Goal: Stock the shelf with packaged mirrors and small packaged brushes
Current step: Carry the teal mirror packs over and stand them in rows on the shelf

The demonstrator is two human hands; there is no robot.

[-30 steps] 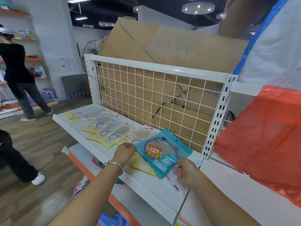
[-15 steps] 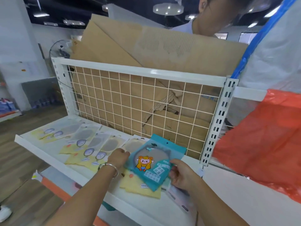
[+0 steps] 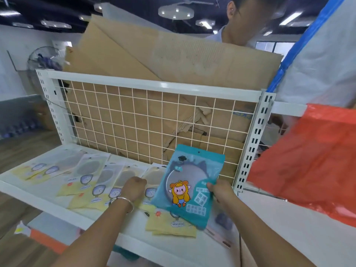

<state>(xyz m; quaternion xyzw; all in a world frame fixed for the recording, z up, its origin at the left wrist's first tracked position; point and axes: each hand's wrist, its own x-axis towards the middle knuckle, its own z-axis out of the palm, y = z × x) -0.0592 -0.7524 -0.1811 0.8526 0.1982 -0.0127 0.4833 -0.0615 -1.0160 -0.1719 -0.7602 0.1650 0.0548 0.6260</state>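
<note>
Teal packaged mirror [image 3: 189, 186] tilted upright above yellow packets [image 3: 100, 182] lying flat along white shelf [image 3: 38, 195].

Flattened cardboard [image 3: 173, 60] is leaning behind the wire grid panel [image 3: 154, 128], beyond the fingers. An orange plastic bag [image 3: 312, 160] is hanging right of them. A person in white [image 3: 240, 26] is standing behind.

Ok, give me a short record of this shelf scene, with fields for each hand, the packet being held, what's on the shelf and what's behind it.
left hand: closed fist resting on the yellow packets
right hand: pinching the teal packet's right edge
teal packet: round mirror inside, cartoon figure on front, tilted up off the shelf
shelf: white, yellow packets in an overlapping row
behind: white wire grid, flattened cardboard
</note>
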